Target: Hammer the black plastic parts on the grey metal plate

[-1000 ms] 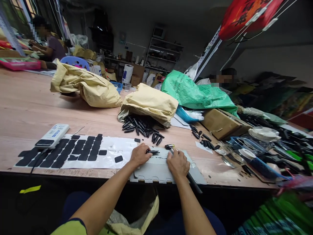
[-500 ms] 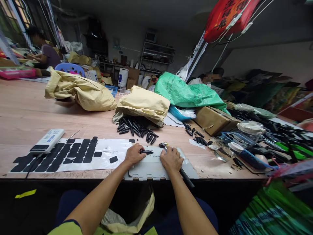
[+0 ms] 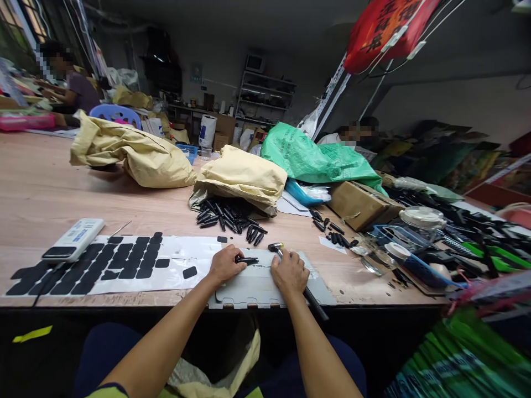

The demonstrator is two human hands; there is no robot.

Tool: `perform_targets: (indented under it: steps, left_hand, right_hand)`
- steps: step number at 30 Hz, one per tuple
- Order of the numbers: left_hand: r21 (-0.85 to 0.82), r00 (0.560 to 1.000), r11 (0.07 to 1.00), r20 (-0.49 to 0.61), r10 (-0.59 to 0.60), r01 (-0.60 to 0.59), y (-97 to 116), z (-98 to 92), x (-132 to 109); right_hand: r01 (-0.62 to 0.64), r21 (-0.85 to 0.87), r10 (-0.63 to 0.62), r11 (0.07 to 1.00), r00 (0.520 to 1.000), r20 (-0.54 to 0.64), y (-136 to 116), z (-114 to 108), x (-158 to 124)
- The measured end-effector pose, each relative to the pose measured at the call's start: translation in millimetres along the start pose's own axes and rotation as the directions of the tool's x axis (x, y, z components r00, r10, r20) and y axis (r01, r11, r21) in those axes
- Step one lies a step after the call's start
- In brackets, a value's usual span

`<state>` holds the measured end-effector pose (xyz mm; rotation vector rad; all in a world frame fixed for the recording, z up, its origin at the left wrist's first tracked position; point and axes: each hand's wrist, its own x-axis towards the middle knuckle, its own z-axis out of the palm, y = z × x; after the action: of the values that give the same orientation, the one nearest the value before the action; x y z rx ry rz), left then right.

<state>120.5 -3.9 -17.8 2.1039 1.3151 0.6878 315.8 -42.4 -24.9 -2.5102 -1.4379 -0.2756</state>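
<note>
On a grey board at the table's front edge, my left hand has its fingers closed on a slim black pen-shaped part that points to the right. A small hammer is in my right hand, gripped along its shaft. Its head, with a yellowish face, shows past my fingers, and the black handle runs back over the board's edge. Behind my hands lies a pile of similar black parts at the mouth of a tan bag. Black rounded stickers cover much of a white sheet to the left.
A white electronic device rests on the sheet's left end. To the right are a cardboard box, a glass jar and a blue basket. A green sack lies behind. Two other people sit farther back.
The view has shifted slightly. Both hands keep their places on the board, still holding the black part and the hammer.
</note>
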Motion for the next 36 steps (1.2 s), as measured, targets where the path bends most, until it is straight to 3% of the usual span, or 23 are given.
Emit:
perform_targets:
  steps: [20, 24, 26, 28, 29, 31, 33, 36]
  left_hand:
    - [-0.069, 1.000, 0.998, 0.027, 0.015, -0.013, 1, -2.2, 2]
    - [-0.365, 0.980, 0.913, -0.147, 0.136, -0.182, 20, -16.3, -23]
    - [-0.446, 0.938, 0.829, -0.237, 0.253, -0.336, 26, -21.4, -51]
    - [-0.423, 0.863, 0.753, -0.282, 0.419, -0.504, 26, -21.7, -82]
    - [-0.396, 0.820, 0.718, -0.273, 0.503, -0.573, 22, -19.6, -97]
    - [-0.327, 0.776, 0.706, -0.185, 0.604, -0.628, 9, -10.8, -122]
    - [-0.226, 0.782, 0.757, -0.037, 0.622, -0.613, -8, 3.5, -140]
    - [-0.068, 0.833, 0.852, 0.186, 0.522, -0.519, -31, 30.5, -153]
  right_hand:
    - [0.007, -0.040, -0.008, 0.999, 1.000, -0.017, -1, -1, -2]
    - [0.017, -0.045, -0.018, 0.999, 1.000, -0.021, 0, 0, -3]
    - [0.019, -0.045, -0.020, 0.999, 1.000, -0.020, 0, -1, -3]
    - [0.020, -0.043, -0.021, 0.999, 1.000, -0.023, 0, -1, -3]
    - [0.021, -0.041, -0.022, 0.999, 0.999, -0.025, 0, -1, -2]
    - [0.022, -0.037, -0.022, 0.999, 0.999, -0.026, 0, -1, -2]
    - [0.025, -0.034, -0.026, 0.999, 0.999, -0.027, 0, -1, -2]
    - [0.026, -0.028, -0.027, 0.999, 0.999, -0.034, 1, 0, -2]
